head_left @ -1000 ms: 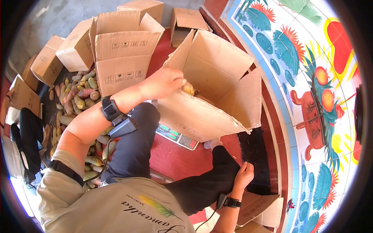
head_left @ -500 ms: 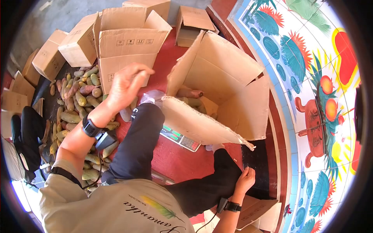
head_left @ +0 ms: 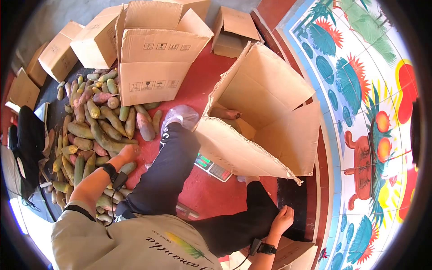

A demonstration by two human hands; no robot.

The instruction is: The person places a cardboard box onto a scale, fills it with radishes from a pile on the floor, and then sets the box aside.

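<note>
Vegetables (head_left: pixel 81 130) lie loose to the left of a tall open box (head_left: pixel 243 150), within easy reach of a seated person's (head_left: pixel 135 243) left hand (head_left: pixel 128 154).

The left hand is lowered over them on the side nearer the box, back uppermost; its fingers are hidden, so whether they grip anything cannot be told. A pinkish vegetable (head_left: pixel 225 113) lies inside the box, whose raised flaps (head_left: pixel 281 74) leave the top open to an arm. A scale (head_left: pixel 212 168) shows from under the box's near side, seemingly bearing its weight. Nearer than the box, the right hand (head_left: pixel 283 219), fingers curled closed on nothing visible, sits by the right knee (head_left: pixel 266 206), apparently just propped there. Left of the box and farther off, a printed box (head_left: pixel 155 65) stands upright, its bottom beside the vegetables.
</note>
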